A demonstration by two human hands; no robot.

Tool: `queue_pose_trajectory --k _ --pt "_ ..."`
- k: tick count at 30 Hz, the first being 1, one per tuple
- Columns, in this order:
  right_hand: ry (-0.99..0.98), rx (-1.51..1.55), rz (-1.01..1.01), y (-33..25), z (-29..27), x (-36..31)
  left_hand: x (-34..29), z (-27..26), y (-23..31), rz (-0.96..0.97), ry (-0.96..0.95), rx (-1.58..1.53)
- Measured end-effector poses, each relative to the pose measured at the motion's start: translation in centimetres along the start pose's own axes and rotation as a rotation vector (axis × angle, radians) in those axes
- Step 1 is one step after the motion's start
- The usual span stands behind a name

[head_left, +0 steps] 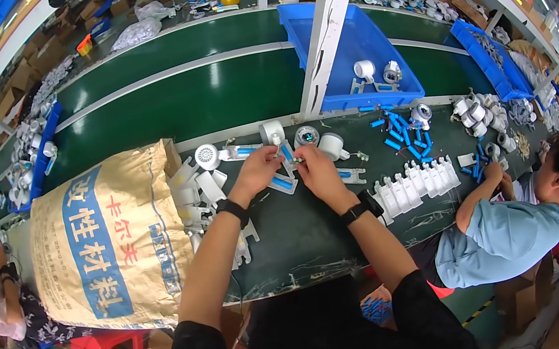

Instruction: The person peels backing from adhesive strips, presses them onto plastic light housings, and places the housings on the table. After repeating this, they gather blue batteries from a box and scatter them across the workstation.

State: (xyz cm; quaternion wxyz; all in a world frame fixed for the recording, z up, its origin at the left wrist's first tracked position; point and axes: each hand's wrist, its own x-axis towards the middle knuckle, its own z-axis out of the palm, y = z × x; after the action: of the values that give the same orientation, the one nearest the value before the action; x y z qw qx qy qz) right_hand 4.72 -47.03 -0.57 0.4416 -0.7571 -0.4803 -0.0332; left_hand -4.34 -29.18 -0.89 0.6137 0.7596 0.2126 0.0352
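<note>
My left hand (259,172) is closed on the edge of a white plastic housing with a blue battery cell (286,152) in it. My right hand (320,174) pinches something small at the housing's side; the fingers hide most of it. Just beyond stand a white round head (272,132) and an open round head with a circuit inside (306,136). A white round part with a small board on wires (332,145) sits right of my right hand. Left of my left hand lies a unit with a perforated round head (206,157). Another housing with a blue cell (283,183) lies below my fingers.
A large paper sack (132,234) stands at the left, beside piled white housings (208,186). To the right are loose blue cells (401,133) and a row of white housings (417,189). A blue tray (353,38) sits behind a white post (330,35). A co-worker (512,211) sits at the right.
</note>
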Motion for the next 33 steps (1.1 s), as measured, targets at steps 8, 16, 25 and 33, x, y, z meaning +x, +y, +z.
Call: queue_pose_trajectory --k 8,16,25,33 --pt "0.019 -0.024 0.012 -0.6 -0.2 -0.1 -0.1 0.7 -0.5 0.057 0.049 -0.04" --pt "0.038 -0.016 -0.018 -0.6 0.0 -0.1 0.9 1.1 -2.2 0.041 0.074 0.056" --pt "0.021 0.026 0.041 -1.0 -0.1 0.0 1.4 1.3 -2.7 0.024 0.084 0.138" --pt "0.014 0.02 0.057 -0.6 -0.3 -0.1 0.9 1.7 -1.6 0.051 0.069 0.078"
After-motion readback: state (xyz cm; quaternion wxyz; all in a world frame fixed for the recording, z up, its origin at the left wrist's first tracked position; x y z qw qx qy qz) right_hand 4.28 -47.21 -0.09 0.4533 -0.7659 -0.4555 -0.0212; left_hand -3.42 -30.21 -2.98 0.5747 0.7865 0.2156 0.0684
